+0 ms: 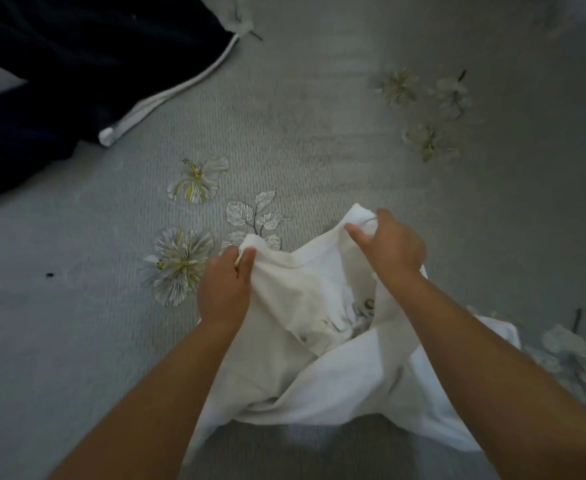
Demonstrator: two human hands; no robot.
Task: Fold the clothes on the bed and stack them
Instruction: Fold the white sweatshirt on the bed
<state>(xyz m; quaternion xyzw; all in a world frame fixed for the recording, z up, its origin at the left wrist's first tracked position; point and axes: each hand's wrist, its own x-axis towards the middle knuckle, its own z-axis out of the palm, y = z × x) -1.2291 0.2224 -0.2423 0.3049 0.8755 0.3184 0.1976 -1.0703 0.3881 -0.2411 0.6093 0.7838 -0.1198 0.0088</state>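
A white T-shirt (322, 375) with a grey print on its chest hangs bunched between my hands, low in the middle of the view. My left hand (224, 289) pinches one upper edge of the shirt between thumb and fingers. My right hand (390, 245) grips the other upper edge, a little higher and farther out. The cloth sags between them and its lower part drapes toward me over the bed. The print is partly hidden in the folds.
The bed sheet (319, 133) is grey with printed flowers and leaves. A dark navy garment with a white stripe (87, 74) lies crumpled at the far left. A small dark speck (49, 274) sits on the sheet at the left.
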